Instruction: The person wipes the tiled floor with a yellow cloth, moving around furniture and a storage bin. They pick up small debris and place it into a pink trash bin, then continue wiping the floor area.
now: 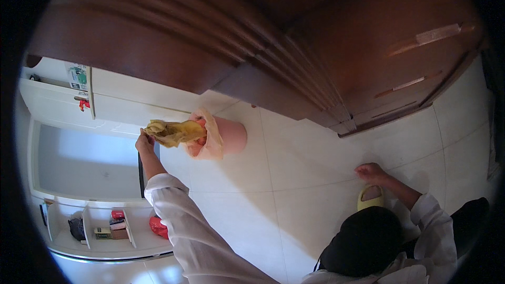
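At the left, my left hand [145, 142] pinches one end of a crumpled yellow-brown cloth or thin bag [169, 132]. The other end of this limp piece reaches to the mouth of a pink waste bin [232, 135], lined with a pale orange plastic bag [215, 148]. Reddish material shows inside the liner; the rest of its contents is hidden. My right hand [371, 172], far from the bin, hangs above the floor with its fingers curled in and nothing visible in them. Just below it in the picture is my foot in a yellow slipper [370, 197].
Dark brown wooden furniture [252, 53] with ridged mouldings spans the top. A white cabinet [134, 86] stands left of the bin. White shelves [88, 225] at lower left hold a black bag, boxes and a red bag [158, 227]. The floor [307, 157] has pale tiles.
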`<control>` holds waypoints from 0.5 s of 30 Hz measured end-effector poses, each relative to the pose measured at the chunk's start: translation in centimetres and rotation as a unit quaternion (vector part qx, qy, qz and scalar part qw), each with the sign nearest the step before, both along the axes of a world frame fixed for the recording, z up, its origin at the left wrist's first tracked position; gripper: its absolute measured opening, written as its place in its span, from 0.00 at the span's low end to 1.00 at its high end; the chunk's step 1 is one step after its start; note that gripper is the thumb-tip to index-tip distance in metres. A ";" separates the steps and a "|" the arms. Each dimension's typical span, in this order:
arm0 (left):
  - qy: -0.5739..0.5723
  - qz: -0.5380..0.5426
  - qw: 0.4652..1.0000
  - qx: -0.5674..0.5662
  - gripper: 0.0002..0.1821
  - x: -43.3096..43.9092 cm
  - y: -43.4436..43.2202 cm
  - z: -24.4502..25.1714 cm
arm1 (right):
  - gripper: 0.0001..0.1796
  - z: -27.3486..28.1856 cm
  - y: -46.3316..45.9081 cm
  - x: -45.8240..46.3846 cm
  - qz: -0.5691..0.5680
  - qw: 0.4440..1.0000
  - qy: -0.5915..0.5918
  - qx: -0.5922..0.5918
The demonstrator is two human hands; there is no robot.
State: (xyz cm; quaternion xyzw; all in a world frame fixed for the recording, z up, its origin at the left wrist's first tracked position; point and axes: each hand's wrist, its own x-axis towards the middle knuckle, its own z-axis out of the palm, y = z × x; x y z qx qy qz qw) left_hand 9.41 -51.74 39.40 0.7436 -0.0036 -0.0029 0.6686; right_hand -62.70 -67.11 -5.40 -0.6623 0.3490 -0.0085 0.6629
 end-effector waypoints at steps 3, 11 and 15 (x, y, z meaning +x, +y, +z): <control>-0.066 0.010 0.997 0.041 0.16 -1.1 0.1 1.3 | 0.17 0.1 0.0 0.1 -0.006 1.000 -0.004 -0.004; -0.235 0.018 0.934 0.268 0.20 -3.5 -1.4 0.8 | 0.15 -0.8 -1.7 -2.0 -0.023 0.999 0.032 -0.003; -0.196 -0.051 0.970 -0.135 0.20 -1.8 0.5 2.6 | 0.15 0.4 -1.4 -1.1 0.002 0.999 0.032 -0.007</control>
